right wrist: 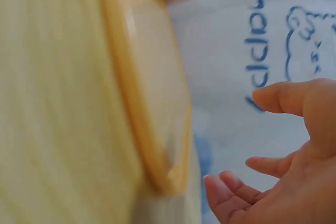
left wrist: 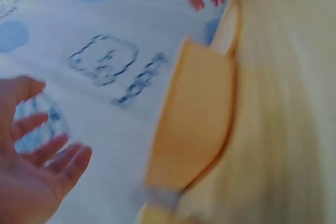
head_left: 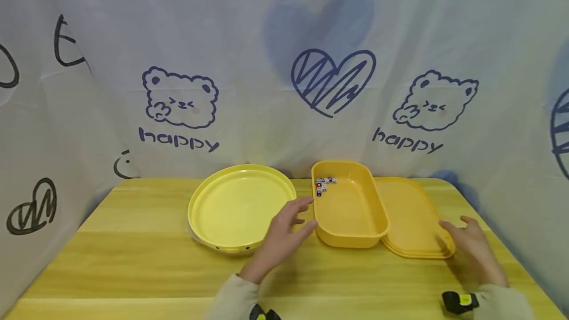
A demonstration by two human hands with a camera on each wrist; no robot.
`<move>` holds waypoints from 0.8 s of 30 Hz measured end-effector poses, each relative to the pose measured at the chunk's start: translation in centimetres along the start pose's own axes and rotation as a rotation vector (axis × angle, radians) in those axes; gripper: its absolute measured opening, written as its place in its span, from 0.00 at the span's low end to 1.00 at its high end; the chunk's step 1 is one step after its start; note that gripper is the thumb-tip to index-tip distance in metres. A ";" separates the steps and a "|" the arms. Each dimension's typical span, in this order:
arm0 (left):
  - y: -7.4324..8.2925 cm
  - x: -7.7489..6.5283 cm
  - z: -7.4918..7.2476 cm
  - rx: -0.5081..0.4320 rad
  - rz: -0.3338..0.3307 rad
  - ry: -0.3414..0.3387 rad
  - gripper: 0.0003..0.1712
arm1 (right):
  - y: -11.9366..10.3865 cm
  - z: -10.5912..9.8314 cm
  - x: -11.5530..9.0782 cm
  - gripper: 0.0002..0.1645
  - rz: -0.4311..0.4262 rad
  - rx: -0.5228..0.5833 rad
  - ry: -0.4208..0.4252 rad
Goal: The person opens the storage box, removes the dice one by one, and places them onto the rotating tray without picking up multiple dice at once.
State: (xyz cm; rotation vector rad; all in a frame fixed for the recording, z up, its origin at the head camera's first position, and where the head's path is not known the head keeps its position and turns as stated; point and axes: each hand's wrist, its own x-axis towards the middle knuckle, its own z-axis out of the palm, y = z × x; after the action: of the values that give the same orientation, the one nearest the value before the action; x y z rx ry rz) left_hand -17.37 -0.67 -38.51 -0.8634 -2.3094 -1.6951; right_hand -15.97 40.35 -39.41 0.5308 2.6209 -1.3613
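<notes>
A deep orange-yellow plastic box (head_left: 351, 211) stands without its cover, several small dice (head_left: 321, 185) gathered in its far left corner. My left hand (head_left: 284, 231) hovers at the box's left side, fingers spread and holding nothing; the left wrist view also shows this hand (left wrist: 37, 156) with loosely bent fingers. Partly beneath the box's right side lies a flat orange lid (head_left: 413, 216). Over the lid's near right corner is my right hand (head_left: 473, 243), its fingers apart and nothing in them. In the right wrist view the hand (right wrist: 283, 166) is beside the lid (right wrist: 152, 66).
A round yellow tray (head_left: 240, 206) sits left of the box, its right edge behind my left hand. The wooden table (head_left: 133, 256) ends at a white cloth backdrop (head_left: 258, 63) printed with bears and hearts.
</notes>
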 end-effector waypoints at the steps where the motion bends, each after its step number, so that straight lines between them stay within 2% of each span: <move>1: -0.1 -0.4 -1.3 0.011 0.020 -0.008 0.24 | -0.3 0.2 -0.1 0.56 -0.013 0.025 0.000; 5: -1.4 -2.6 -6.4 0.100 0.072 -0.032 0.25 | -1.7 1.1 -0.6 0.50 -0.074 0.069 0.072; 8: -2.9 -4.2 -10.1 0.184 0.078 -0.002 0.26 | -2.5 1.8 -0.9 0.47 -0.111 0.056 0.089; 11: -4.5 -6.1 -13.6 0.238 0.020 0.058 0.25 | -3.1 2.7 -0.9 0.47 -0.130 0.030 0.061; 13: -5.1 -7.2 -15.3 0.174 -0.044 0.085 0.24 | -3.2 3.1 -0.9 0.47 -0.132 0.010 0.056; 16: -5.6 -8.0 -16.8 0.017 -0.099 0.087 0.22 | -3.2 3.6 -0.8 0.45 -0.129 -0.004 0.061; 18: -5.6 -8.1 -17.1 -0.083 -0.133 0.073 0.20 | -3.1 3.8 -0.9 0.44 -0.126 -0.004 0.064; 19: -5.5 -8.0 -17.0 -0.099 -0.148 0.060 0.20 | -3.1 3.8 -0.9 0.43 -0.126 -0.003 0.064; 21: -5.5 -7.7 -16.7 -0.072 -0.153 0.020 0.19 | -3.1 3.9 -0.9 0.43 -0.122 -0.003 0.059; 24: -5.6 -7.5 -16.1 0.018 -0.180 -0.037 0.19 | -3.4 4.0 -0.9 0.43 -0.124 -0.016 0.053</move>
State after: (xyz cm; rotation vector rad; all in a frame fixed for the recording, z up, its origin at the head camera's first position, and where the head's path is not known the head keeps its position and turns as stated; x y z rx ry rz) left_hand -17.54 -19.20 -40.84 -0.7075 -2.4901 -1.7375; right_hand -16.57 35.06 -38.90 0.4139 2.7462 -1.3777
